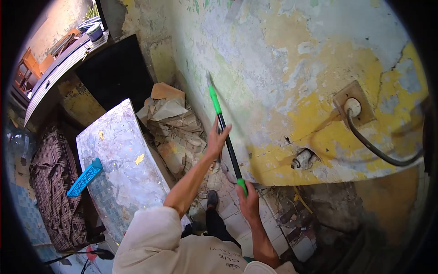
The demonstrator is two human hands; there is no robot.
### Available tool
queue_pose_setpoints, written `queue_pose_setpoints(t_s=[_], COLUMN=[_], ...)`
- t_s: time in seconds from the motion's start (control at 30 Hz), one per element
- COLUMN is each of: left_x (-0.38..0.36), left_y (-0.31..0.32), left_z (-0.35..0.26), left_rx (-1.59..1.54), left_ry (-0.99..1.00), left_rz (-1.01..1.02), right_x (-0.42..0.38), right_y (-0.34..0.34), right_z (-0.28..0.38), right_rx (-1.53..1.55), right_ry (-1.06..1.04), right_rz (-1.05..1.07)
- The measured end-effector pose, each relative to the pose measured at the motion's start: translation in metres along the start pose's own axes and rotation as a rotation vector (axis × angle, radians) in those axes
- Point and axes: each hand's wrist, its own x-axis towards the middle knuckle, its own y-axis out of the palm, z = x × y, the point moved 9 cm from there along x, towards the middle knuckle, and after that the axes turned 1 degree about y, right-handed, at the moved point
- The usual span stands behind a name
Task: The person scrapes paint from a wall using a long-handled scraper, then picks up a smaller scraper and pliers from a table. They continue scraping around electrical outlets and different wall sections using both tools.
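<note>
A long-handled scraper (233, 157) with a black shaft and green ends slants up against the peeling wall (283, 86). Its thin blade (208, 76) meets the wall near the corner, where patches of pale green and white paint show. Partway up the shaft, my left hand (217, 139) holds it between thumb and fingers. My right hand (248, 201) is wrapped around the green grip at the lower end.
Left of me stands a paint-flecked table (121, 141) with a blue plastic piece (85, 178) on its edge. Crumpled cardboard (175, 118) fills the corner. On the right, a plugged cable (378, 155) hangs from a socket (353, 107), beside a broken wall fitting (303, 159).
</note>
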Motion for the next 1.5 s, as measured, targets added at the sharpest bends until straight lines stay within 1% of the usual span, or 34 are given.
queue_pose_setpoints(t_s=[0.03,0.07,0.1,0.13,0.17,0.23,0.27,0.3,0.33,0.37,0.4,0.43,0.47,0.53,0.6,0.67,0.73,0.83,0.87,0.93,0.97,1.03,1.07,1.1,1.13,1.17,1.2,1.23,1.3,1.37,1.4,1.43,1.47,1.5], left_x=[-0.036,-0.066,-0.094,-0.121,-0.148,-0.194,-0.218,-0.23,-0.238,-0.247,-0.259,-0.271,-0.278,-0.289,-0.288,-0.288,-0.291,-0.276,-0.265,-0.199,-0.166,-0.106,-0.084,-0.076,-0.077,-0.085,-0.098,-0.119,-0.173,-0.211,-0.215,-0.208,-0.195,-0.171], left_y=[0.005,0.006,0.01,0.016,0.025,0.04,0.047,0.054,0.06,0.071,0.079,0.085,0.091,0.095,0.093,0.096,0.094,0.089,0.089,0.084,0.078,0.061,0.055,0.048,0.047,0.043,0.043,0.05,0.063,0.073,0.074,0.071,0.069,0.062], left_z=[-0.01,-0.016,-0.009,-0.008,-0.001,-0.016,-0.036,-0.037,-0.035,-0.03,-0.03,-0.026,-0.028,-0.029,-0.04,-0.034,-0.033,-0.019,-0.014,0.009,0.003,-0.001,-0.001,0.004,0.01,0.015,0.019,0.022,0.009,0.014,0.011,0.012,0.014,0.015], left_rx=[-0.055,-0.031,-0.068,-0.14,-0.252,-0.48,-0.598,-0.572,-0.578,-0.551,-0.523,-0.526,-0.506,-0.331,-0.241,-0.257,-0.28,-0.293,-0.296,-0.388,-0.411,-0.419,-0.412,-0.367,-0.361,-0.288,-0.22,-0.297,-0.276,-0.204,-0.243,-0.234,-0.228,-0.225], left_ry=[-0.106,-0.16,-0.184,-0.262,-0.309,-0.406,-0.466,-0.45,-0.444,-0.425,-0.408,-0.439,-0.41,-0.294,-0.143,-0.209,-0.22,-0.223,-0.214,-0.203,-0.227,-0.229,-0.203,-0.224,-0.234,-0.212,-0.189,-0.192,-0.299,-0.321,-0.31,-0.313,-0.312,-0.303], left_rz=[0.067,0.098,0.082,0.133,0.195,0.295,0.337,0.41,0.42,0.467,0.51,0.465,0.504,0.309,0.152,0.149,0.138,0.101,0.07,0.003,-0.003,-0.008,-0.004,-0.005,-0.011,-0.042,-0.074,-0.064,0.069,0.191,0.21,0.18,0.151,0.114], right_x=[-0.029,-0.059,-0.089,-0.12,-0.148,-0.191,-0.211,-0.231,-0.247,-0.258,-0.269,-0.281,-0.29,-0.298,-0.299,-0.295,-0.293,-0.281,-0.265,-0.206,-0.168,-0.103,-0.09,-0.078,-0.073,-0.08,-0.098,-0.115,-0.159,-0.19,-0.192,-0.192,-0.183,-0.163], right_y=[-0.014,-0.026,-0.035,-0.044,-0.051,-0.059,-0.06,-0.061,-0.062,-0.066,-0.071,-0.075,-0.078,-0.081,-0.077,-0.073,-0.073,-0.065,-0.064,-0.056,-0.056,-0.05,-0.044,-0.035,-0.027,-0.019,-0.02,-0.021,-0.037,-0.049,-0.048,-0.048,-0.045,-0.038], right_z=[0.002,0.006,0.006,0.009,0.015,0.009,0.008,-0.002,-0.009,-0.006,0.002,0.011,0.018,0.018,0.016,0.012,0.013,-0.005,-0.004,0.008,0.018,0.028,0.021,0.018,0.016,0.001,-0.011,-0.026,-0.043,-0.05,-0.049,-0.052,-0.053,-0.051], right_rx=[-0.117,-0.234,-0.334,-0.431,-0.437,-0.515,-0.518,-0.384,-0.249,-0.255,-0.354,-0.452,-0.55,-0.541,-0.564,-0.544,-0.497,-0.427,-0.491,-0.533,-0.518,-0.468,-0.463,-0.356,-0.248,-0.102,-0.064,-0.024,-0.106,-0.176,-0.175,-0.154,-0.133,-0.134], right_ry=[-0.083,-0.165,-0.12,-0.071,-0.069,0.089,0.088,0.169,0.244,0.237,0.216,0.197,0.175,0.173,0.128,0.107,0.045,0.04,0.027,-0.02,-0.06,-0.045,-0.045,-0.091,-0.128,0.052,0.116,0.165,0.156,0.194,0.203,0.266,0.326,0.328], right_rz=[-0.064,-0.129,-0.151,-0.171,-0.181,-0.169,-0.174,-0.161,-0.151,-0.161,-0.171,-0.18,-0.187,-0.218,-0.235,-0.254,-0.294,-0.271,-0.262,-0.241,-0.233,-0.168,-0.159,-0.122,-0.087,0.03,0.039,0.044,-0.06,-0.078,-0.072,-0.05,-0.03,-0.027])
